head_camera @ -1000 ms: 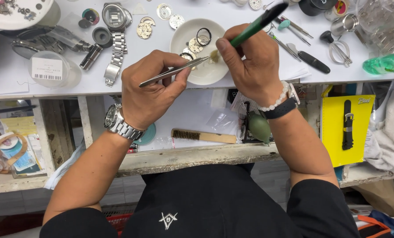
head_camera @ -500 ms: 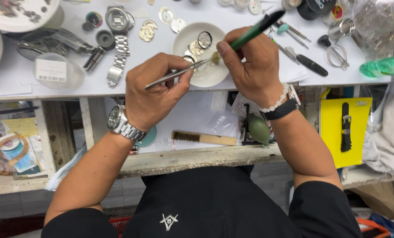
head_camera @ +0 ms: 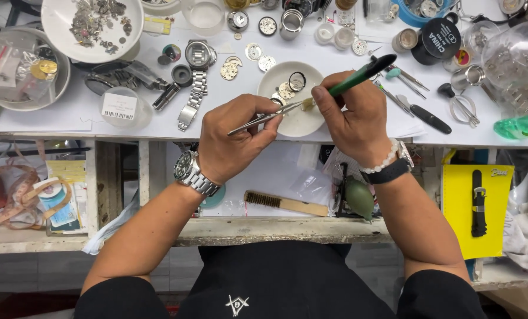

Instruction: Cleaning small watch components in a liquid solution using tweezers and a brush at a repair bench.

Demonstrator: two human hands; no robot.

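Note:
My left hand grips slim metal tweezers whose tips pinch a tiny pale part. My right hand holds a green-handled tool with a black end, its tip meeting that part. Both hands hover over a small white dish that holds a black ring and round watch parts, at the front edge of the white worktop. A steel wristwatch sits on my left wrist; a bead bracelet and a dark band sit on my right wrist.
A steel watch with bracelet lies left of the dish. A white bowl of small metal parts stands at the back left. Screwdrivers and tweezers lie to the right. Below the top sit a wooden brush, a green blower and a yellow card with a black strap.
The view has shifted slightly, so more of the worktop shows. My hands keep the same grip, with the tweezers and green tool still meeting over the dish.

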